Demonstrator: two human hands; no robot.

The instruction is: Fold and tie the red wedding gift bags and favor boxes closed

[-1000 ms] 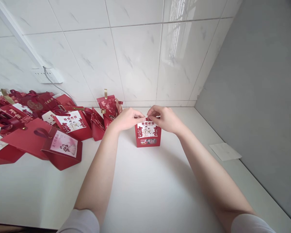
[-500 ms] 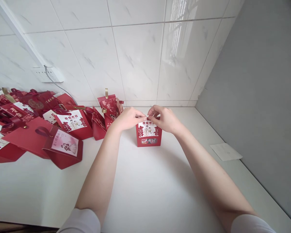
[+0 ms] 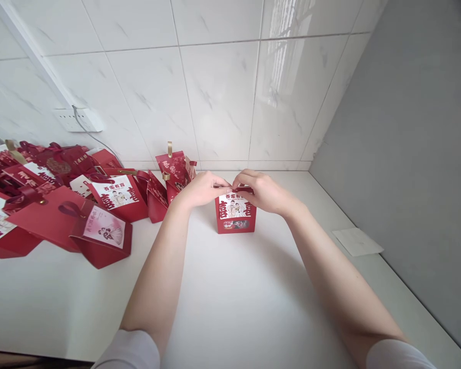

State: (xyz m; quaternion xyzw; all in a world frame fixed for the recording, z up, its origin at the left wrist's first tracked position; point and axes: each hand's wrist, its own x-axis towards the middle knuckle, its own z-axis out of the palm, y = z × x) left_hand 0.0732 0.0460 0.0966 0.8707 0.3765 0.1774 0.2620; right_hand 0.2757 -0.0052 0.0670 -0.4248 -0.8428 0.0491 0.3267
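A red wedding gift box (image 3: 236, 226) stands upright on the white table, its white label showing a cartoon couple and red characters. Both of my hands meet at its top edge. My left hand (image 3: 206, 188) comes from the left, thumb and fingers pinched at the middle of the top. From the right, my right hand (image 3: 262, 191) pinches the same spot with curled fingers. The fingertips cover the top closure, so whatever small part lies between them cannot be made out clearly.
Many similar red gift boxes (image 3: 100, 230) with ribbon loops crowd the table's left side. Two more boxes (image 3: 172, 169) stand near the tiled wall. A socket (image 3: 79, 120) with a cable is on the wall. A white paper square (image 3: 357, 241) lies at right, beside a grey panel (image 3: 415, 154).
My right hand has turned slightly, its wrist raised and its fingers closer to the left fingertips. The box stays in place; the left hand has barely moved.
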